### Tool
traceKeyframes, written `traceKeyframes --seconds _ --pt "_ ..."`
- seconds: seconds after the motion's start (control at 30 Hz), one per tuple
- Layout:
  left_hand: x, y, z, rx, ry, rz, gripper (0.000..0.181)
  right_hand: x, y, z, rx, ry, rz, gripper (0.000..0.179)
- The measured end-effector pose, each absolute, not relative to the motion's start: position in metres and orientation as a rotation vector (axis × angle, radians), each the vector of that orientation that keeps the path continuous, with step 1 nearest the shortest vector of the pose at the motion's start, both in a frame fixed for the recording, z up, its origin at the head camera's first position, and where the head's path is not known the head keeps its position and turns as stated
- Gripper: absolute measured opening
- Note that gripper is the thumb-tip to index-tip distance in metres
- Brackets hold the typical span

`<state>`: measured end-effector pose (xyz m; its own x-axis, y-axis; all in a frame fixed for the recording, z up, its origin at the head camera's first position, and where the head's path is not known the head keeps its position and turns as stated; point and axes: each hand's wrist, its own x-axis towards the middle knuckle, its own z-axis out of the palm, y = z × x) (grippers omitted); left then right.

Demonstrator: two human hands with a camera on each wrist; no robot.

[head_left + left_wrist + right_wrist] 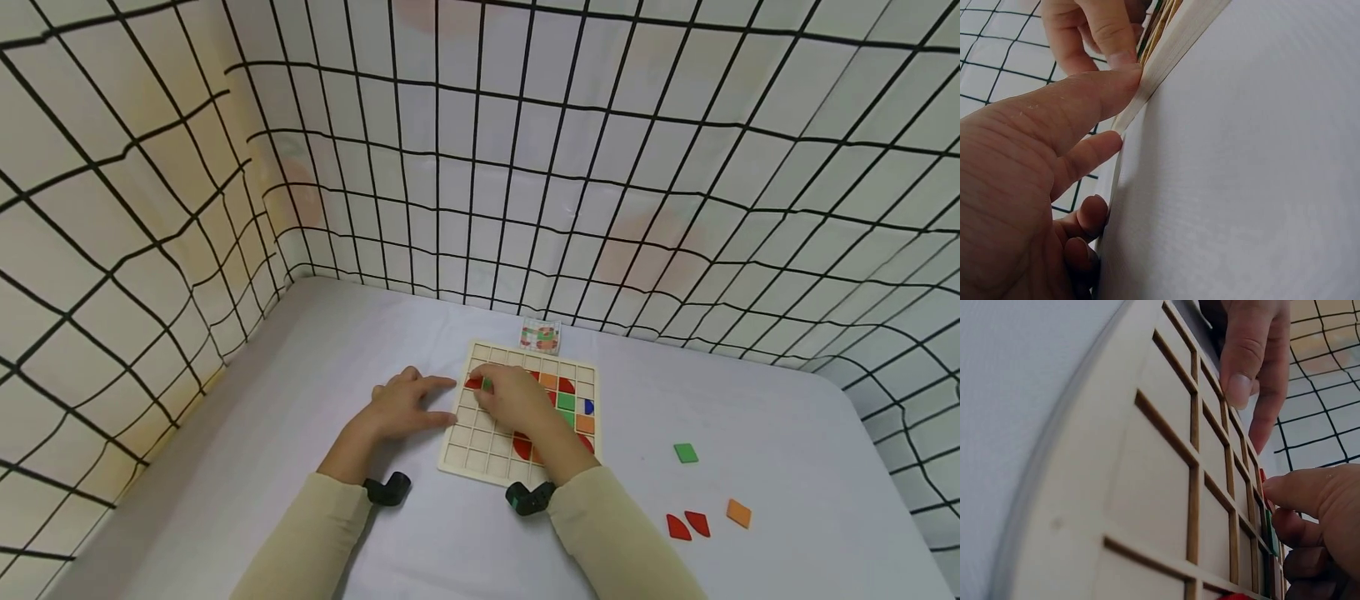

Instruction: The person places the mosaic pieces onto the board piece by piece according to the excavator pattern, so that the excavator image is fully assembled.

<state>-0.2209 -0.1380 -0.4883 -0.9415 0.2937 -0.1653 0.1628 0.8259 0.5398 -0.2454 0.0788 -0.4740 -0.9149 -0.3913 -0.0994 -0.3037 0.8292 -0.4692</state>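
Note:
A square wooden grid board (477,439) lies on the white cloth, with red, green, orange and blue tiles in part of its cells. My left hand (401,408) is at its left edge, thumb and index finger stretched out and touching the rim. Over the board's upper left, my right hand (517,400) pinches a red curved-edge tile (473,383) at a cell. Beside that tile, partly under the fingers, a green tile (487,384) shows. In the right wrist view the thumb (1297,487) touches the red tile (1264,487); the other fingers are curled.
Loose on the cloth at the right lie a green tile (686,452), an orange tile (738,512) and two red curved tiles (678,527). A small patterned card or box (540,335) stands behind the board. Black netting (495,200) encloses the table's back and sides.

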Motion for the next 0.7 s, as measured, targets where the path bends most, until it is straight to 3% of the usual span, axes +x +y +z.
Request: traceKeyframes --seconds 0.23,0.7 --pt "-0.222 -0.138 -0.488 0.339 2.76 0.798 0.064 -0.237 0.099 -0.464 -0.459 2.829 -0.886 0.033" --pt "-0.222 -0.136 -0.49 0.302 2.776 0.767 0.065 -0.201 0.196 -0.458 -0.051 2.894 -0.925 0.037"
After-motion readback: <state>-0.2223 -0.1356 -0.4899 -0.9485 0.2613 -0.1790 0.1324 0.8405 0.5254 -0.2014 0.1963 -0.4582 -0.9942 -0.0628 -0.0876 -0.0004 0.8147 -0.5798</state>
